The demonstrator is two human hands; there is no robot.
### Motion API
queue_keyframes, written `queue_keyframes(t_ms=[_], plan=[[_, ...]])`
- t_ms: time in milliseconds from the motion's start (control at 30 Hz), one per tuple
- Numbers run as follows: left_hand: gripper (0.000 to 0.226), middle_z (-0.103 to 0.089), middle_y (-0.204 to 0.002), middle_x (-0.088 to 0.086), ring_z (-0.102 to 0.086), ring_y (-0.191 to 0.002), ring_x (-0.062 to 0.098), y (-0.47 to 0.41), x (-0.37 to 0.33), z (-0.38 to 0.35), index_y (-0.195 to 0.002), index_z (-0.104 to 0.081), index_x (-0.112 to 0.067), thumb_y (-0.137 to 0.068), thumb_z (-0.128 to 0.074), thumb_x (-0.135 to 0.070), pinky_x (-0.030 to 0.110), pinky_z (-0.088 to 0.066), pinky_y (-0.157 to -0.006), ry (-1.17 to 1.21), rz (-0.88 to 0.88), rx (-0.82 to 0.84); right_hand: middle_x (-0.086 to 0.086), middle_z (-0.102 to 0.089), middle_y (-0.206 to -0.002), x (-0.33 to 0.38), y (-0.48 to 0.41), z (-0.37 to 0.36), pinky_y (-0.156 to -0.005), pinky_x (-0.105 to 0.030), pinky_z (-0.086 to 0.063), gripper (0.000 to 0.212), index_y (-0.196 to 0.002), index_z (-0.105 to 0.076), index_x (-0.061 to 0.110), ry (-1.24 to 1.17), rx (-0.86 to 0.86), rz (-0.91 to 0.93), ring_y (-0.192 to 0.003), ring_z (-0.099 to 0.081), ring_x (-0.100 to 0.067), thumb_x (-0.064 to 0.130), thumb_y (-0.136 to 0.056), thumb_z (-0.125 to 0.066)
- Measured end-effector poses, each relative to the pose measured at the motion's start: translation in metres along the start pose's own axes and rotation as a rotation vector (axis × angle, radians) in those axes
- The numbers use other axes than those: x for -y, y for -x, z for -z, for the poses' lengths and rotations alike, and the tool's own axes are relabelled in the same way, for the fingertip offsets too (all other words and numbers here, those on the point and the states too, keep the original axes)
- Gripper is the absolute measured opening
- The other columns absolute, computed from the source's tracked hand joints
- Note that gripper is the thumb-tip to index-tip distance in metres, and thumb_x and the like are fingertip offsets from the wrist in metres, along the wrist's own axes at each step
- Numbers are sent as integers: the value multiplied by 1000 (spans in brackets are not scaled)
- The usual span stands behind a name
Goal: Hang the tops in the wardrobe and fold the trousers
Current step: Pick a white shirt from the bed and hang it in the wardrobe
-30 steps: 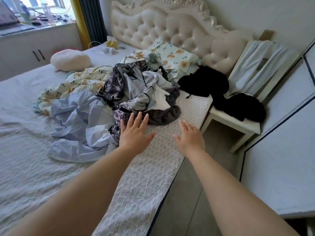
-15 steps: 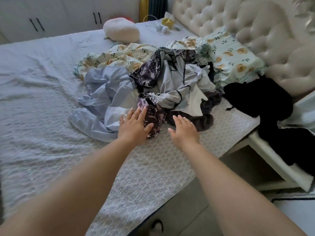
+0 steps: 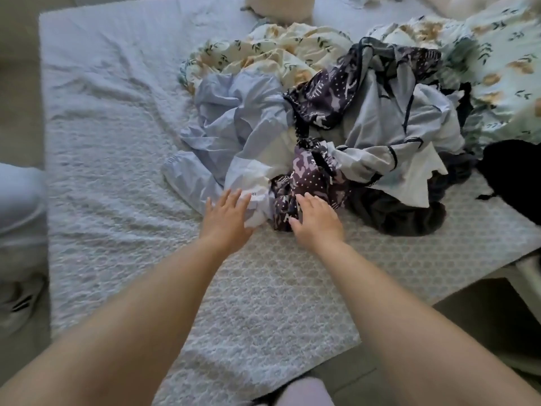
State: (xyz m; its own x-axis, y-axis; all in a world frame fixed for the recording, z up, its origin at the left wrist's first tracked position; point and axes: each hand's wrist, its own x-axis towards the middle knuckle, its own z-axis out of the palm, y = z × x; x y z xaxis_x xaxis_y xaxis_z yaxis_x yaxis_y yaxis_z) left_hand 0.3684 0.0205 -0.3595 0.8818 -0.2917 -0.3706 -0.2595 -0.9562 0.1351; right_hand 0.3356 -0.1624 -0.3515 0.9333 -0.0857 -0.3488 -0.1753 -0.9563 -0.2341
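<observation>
Two spread hands (image 3: 225, 219) (image 3: 317, 227), touching crumpled clothes (image 3: 377, 112)

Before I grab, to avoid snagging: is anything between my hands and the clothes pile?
Nothing visible: the left hand is at the edge of the pale blue garment, the right hand at the dark patterned one.

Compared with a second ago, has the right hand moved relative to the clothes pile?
Yes: the right hand went forward, off the bare bed cover and onto the dark patterned garment.

Cream cushion (image 3: 278, 7) and black garment (image 3: 515, 177) cut by edges
</observation>
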Motion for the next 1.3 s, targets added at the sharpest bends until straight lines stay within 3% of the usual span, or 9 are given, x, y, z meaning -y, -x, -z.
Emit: queue_keyframes(t_ms=[367, 567, 833, 1067, 1133, 1200, 1300], plan=[[71, -15, -158, 0, -8, -146, 19, -85, 31, -68, -151, -16, -22, -93, -50, -47, 45, -13, -117, 189, 218, 107, -3, -25, -152, 6, -98, -66, -117, -34, -15, 58, -146, -26, 14, 84, 142, 160, -142, -19, -20, 33, -95, -45], [69, -19, -157, 1, -12, -145, 20, -114, 40, -97, -150, -20, -20, -93, -51, -42, 45, -17, -116, 257, 264, 139, -3, -42, -139, 11, -142, -95, -104, -33, -27, 45, -137, -38, 14, 107, 121, 212, -129, -35, -22, 30, -95, -46], [76, -35, -149, 10, -28, -139, 25, -139, 49, -118, -150, -22, -15, -83, -56, -18, 38, -29, -111, 550, 304, 101, -4, -48, -127, 25, -188, -130, -94, -35, -34, 44, -130, -49, 18, 158, 40, 207, -119, -40, -25, 38, -91, -54], [81, -31, -151, 6, -26, -140, 21, -141, 60, -134, -152, -13, -17, -85, -59, -22, 37, -30, -111, 517, 273, 96, -3, -54, -117, 29, -212, -148, -89, -34, -33, 24, -110, -65, 18, 207, 3, 296, -112, -42, -25, 16, -93, -49], [82, -28, -153, 5, -22, -141, 20, -140, 64, -134, -152, -12, -17, -87, -61, -27, 36, -26, -112, 521, 292, 55, -5, -59, -113, 30, -211, -147, -86, -34, -36, 21, -107, -63, 17, 36, 29, 172, -106, -48, -25, 15, -93, -48], [84, -20, -156, 2, -16, -143, 18, -139, 68, -131, -152, -11, -18, -88, -62, -38, 36, -21, -114, 526, 288, 9, -10, -62, -109, 31, -208, -141, -80, -35, -42, 18, -105, -59, 16, -307, 88, -91, -98, -54, -29, 16, -94, -45], [92, -13, -158, -5, -12, -144, 16, -138, 71, -116, -152, -13, -24, -81, -63, -53, 37, -19, -115, 589, 252, -13, -8, -59, -110, 29, -200, -130, -71, -29, -35, 17, -106, -56, 13, -592, 144, -306, -89, -49, -22, 18, -96, -43]])
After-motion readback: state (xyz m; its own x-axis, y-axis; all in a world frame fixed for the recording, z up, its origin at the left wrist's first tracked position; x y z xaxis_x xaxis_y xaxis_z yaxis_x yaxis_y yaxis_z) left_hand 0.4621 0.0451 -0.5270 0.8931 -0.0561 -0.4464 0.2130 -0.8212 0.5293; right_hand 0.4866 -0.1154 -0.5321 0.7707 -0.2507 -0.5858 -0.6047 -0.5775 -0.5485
